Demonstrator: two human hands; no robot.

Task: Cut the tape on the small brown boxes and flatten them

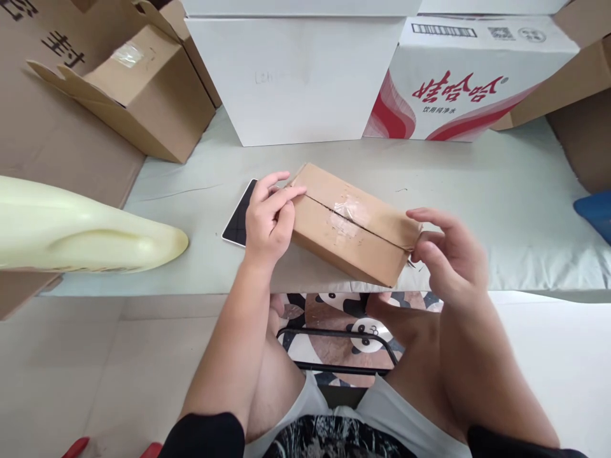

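Note:
A small brown cardboard box (348, 219) lies aslant near the front edge of the covered table. Its two top flaps meet along a dark seam, with clear tape across the middle. At the box's left end is my left hand (270, 216), fingers bent around the corner and one fingertip on the top by the seam. My right hand (446, 254) pinches the right end where the seam runs out; some fingers are curled out of sight. Partly behind my left hand rests a flat white-edged device with a dark screen (238, 219).
A pale yellow smooth object (90, 229) juts in from the left. Along the back stand a white box (300, 83), a red-and-white carton (458, 89) and an open brown box (153, 95). Something blue (594, 213) sits at the right edge. Below is a panda-patterned mat (329, 324).

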